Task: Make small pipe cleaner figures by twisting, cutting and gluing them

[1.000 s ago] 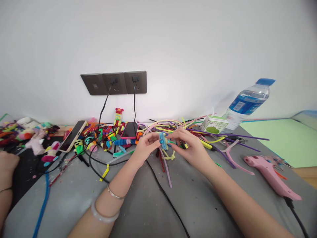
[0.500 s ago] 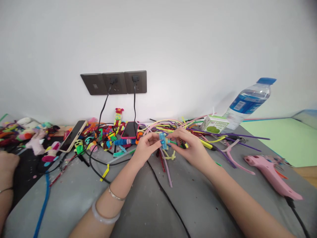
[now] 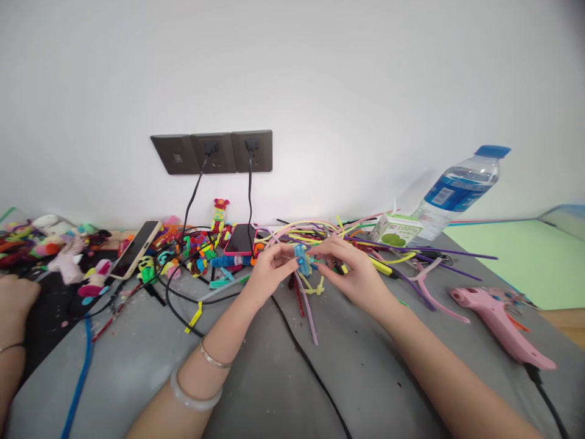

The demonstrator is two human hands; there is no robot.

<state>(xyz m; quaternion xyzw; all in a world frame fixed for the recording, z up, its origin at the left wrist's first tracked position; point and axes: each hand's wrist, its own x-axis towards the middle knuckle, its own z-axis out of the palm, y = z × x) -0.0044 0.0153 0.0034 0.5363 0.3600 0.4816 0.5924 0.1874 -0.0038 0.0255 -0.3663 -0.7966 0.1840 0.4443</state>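
Between my two hands is a small blue and pale yellow pipe-cleaner figure (image 3: 302, 258), held just above the grey table. The fingers of my left hand (image 3: 273, 272) pinch it from the left. From the right, the thumb and fingertips of my right hand (image 3: 348, 268) close on its other side. My fingertips cover part of it, so its full shape is hidden. Below and behind my hands lie loose pipe cleaners (image 3: 313, 317) in lilac, red, yellow and purple.
A pink glue gun (image 3: 496, 323) lies right, near a juice box (image 3: 397, 230) and a water bottle (image 3: 461, 189). Pipe-cleaner figures, a beige-cased phone (image 3: 137, 249), a pink-edged phone (image 3: 240, 239) and black cables (image 3: 311, 366) are leftward. Another person's hand (image 3: 16, 305) rests at far left.
My hands stay almost in place around the blue figure. The bit of green pipe cleaner seen by my right fingertips earlier no longer shows there.
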